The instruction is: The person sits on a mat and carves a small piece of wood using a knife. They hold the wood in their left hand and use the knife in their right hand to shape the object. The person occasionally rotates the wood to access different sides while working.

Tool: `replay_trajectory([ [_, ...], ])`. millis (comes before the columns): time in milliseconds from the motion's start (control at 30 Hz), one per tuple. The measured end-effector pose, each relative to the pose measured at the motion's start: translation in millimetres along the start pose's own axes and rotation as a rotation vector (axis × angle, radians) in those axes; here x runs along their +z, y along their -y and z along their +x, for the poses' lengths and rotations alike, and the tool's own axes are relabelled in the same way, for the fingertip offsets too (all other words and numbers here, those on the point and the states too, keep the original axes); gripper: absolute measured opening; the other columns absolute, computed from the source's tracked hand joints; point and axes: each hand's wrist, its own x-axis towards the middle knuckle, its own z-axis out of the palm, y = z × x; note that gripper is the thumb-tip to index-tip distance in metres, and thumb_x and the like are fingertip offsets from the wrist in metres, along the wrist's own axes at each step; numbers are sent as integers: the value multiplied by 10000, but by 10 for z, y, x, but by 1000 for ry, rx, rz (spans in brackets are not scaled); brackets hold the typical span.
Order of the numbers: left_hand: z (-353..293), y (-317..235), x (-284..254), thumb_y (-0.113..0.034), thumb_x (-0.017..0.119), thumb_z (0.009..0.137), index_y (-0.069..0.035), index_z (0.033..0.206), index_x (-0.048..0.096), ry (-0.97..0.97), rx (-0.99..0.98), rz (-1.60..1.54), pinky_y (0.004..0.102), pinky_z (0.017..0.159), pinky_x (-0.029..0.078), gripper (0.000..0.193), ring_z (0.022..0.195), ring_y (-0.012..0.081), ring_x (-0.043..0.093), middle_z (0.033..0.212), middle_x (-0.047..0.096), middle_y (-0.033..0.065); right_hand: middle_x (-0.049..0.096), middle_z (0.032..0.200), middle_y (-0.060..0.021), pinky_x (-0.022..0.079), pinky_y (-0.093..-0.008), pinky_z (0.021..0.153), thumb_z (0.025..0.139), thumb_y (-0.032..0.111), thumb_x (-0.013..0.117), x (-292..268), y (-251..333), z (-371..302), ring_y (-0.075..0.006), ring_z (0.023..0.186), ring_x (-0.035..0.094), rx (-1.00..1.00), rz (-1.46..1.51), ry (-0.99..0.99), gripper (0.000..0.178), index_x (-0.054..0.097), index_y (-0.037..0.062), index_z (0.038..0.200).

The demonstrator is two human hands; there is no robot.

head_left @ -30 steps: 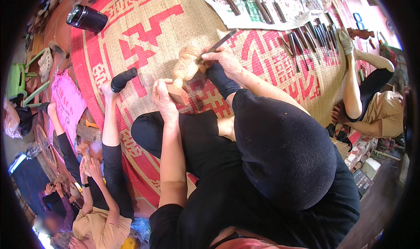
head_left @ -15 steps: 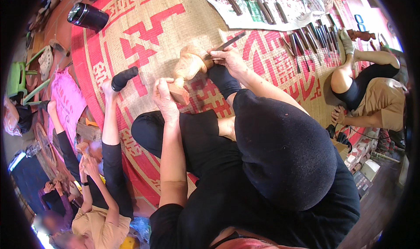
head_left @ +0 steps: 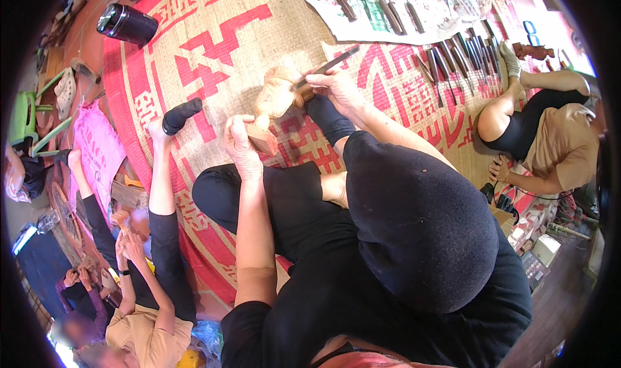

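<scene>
A pale carved wooden figure point(head_left: 275, 95) lies tilted in front of me, above the straw mat point(head_left: 226, 41). Its squared base point(head_left: 262, 139) points toward my lap, and my left hand point(head_left: 243, 147) is closed around that end. My right hand point(head_left: 341, 91) grips a slim dark carving chisel point(head_left: 340, 58) at the figure's far right side. The chisel slants up and away to the right; its working tip meets the wood, too small to make out clearly. My foot in a black sock point(head_left: 328, 118) is beside the figure, just under my right wrist.
Several carving tools point(head_left: 453, 64) lie in a row at the far right, with more on a printed sheet point(head_left: 381, 35). A black jar point(head_left: 127, 24) stands at far left. One person point(head_left: 550, 135) sits at right; another point(head_left: 149, 303), at lower left, holds a small wooden piece.
The chisel has shifted slightly left across the figure with my right hand. My left hand keeps its hold on the base. The knee of the person at right has moved a little left.
</scene>
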Motion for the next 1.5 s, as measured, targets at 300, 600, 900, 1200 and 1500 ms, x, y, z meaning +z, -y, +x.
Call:
replay_trajectory([
  [300, 23, -1, 26, -399, 532, 979, -27, 867, 596, 8, -4, 9, 246, 730, 413, 394, 776, 81, 502, 823, 543, 2, 689, 926, -39, 430, -228, 763, 814, 129, 726, -117, -8, 128, -82, 818, 582, 71, -50, -50, 205, 699, 30, 992],
  [600, 14, -25, 62, -385, 533, 981, -28, 860, 600, 4, 21, 19, 244, 736, 413, 383, 787, 79, 503, 827, 544, 1, 691, 841, -31, 417, -270, 688, 768, 136, 748, -9, 4, 164, -109, 734, 577, -38, -129, -71, 175, 723, 64, 925],
  [900, 5, -11, 8, -383, 536, 980, -19, 861, 597, 12, 24, 14, 256, 755, 414, 388, 803, 86, 508, 844, 546, 6, 689, 816, -37, 444, -252, 645, 773, 117, 750, 142, 77, 84, -101, 716, 595, -90, -195, -56, 179, 713, 28, 925],
  [1200, 2, -34, 8, -389, 541, 977, -14, 869, 595, 4, 9, 18, 257, 758, 416, 395, 806, 84, 505, 841, 542, 5, 690, 845, -53, 436, -252, 638, 780, 109, 745, 210, 154, 67, -93, 722, 584, -87, -202, 10, 145, 690, 3, 862],
  [1500, 17, -25, 16, -404, 531, 976, -20, 839, 593, 15, 33, 45, 254, 757, 398, 413, 794, 83, 487, 828, 528, -5, 692, 788, -54, 444, -269, 644, 760, 127, 751, 286, 207, 90, -123, 706, 605, -83, -193, -88, 145, 681, 11, 814],
])
